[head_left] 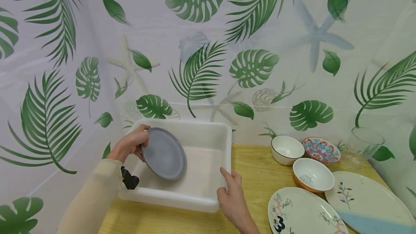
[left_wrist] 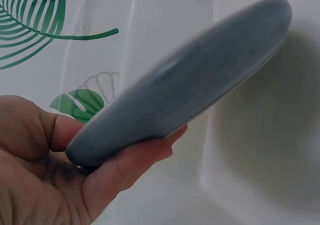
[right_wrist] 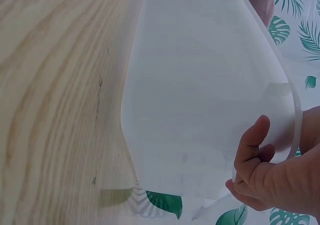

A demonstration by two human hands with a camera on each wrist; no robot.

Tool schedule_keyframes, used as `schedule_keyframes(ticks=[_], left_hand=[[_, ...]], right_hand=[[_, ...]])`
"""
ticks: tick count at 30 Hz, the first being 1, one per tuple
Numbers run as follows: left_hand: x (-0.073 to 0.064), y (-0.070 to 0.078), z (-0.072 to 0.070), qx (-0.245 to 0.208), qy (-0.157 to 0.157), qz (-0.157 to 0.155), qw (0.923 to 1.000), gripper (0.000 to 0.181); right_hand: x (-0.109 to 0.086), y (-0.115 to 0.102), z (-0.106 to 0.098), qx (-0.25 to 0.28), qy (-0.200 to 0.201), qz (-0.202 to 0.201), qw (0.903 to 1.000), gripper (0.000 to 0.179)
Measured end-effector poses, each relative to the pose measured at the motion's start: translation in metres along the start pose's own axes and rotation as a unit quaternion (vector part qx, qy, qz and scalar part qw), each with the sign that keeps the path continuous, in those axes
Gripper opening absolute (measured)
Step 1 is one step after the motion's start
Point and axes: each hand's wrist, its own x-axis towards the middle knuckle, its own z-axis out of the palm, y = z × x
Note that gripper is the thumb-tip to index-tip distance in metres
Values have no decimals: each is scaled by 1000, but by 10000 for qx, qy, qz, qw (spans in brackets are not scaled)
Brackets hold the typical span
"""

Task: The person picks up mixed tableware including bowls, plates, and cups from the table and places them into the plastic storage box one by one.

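Currently grey plate [head_left: 165, 154] is in the left hand [head_left: 133, 143], thumb and fingers pinching its left edge, tilted, inside the walls of the white basin [head_left: 203, 172]. Can't tell if its low edge touches the basin floor. Right hand [head_left: 232, 194] grips the basin's right wall near the front corner, across from the plate grip.

Progress, my read: grasp done, basin steadied; plate not yet flat, not released. Right of both grips, on the wood table [head_left: 250, 165], all untouched: white bowl [head_left: 287, 149], orange-sided bowl [head_left: 313, 174], patterned dish [head_left: 321, 150], clear cup [head_left: 362, 149], floral plate [head_left: 302, 212], blue-banded plate [head_left: 370, 198].

Edges: left wall close beside left hand, far wall just beyond, so probably least slack there. Most room is right of the plate grip, bare basin floor running to the right wall. Outside that, a wood strip between right hand and dishes.
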Motion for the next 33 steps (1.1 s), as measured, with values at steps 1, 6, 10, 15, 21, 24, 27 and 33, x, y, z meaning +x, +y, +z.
schedule_keyframes(ticks=[1,6,10,15,21,24,27,33], left_hand=[[1,0,0,-7,-14,-18,10000,83],[7,-5,-4,4,-49,-87,10000,85],[12,-10,-9,8,-52,-132,9999,86],[18,-24,-13,-251,-303,-168,9991,87],[24,-42,-14,-610,-566,-302,9961,86],[25,-46,-15,-538,-590,-293,9964,81],[25,-47,-15,-160,-524,-300,9980,75],[25,-50,-15,460,-138,-420,9980,64]], right_hand=[[0,0,0,-16,0,-4,10000,61],[-1,-1,2,-51,19,-39,10000,61],[0,-1,2,-81,31,-39,10000,60],[0,-2,1,-129,71,-68,9999,60],[0,-1,0,-113,84,-46,9999,60],[1,-1,0,-101,74,10,9999,60],[1,0,0,-29,31,94,9999,59],[1,0,1,65,-44,144,9999,59]])
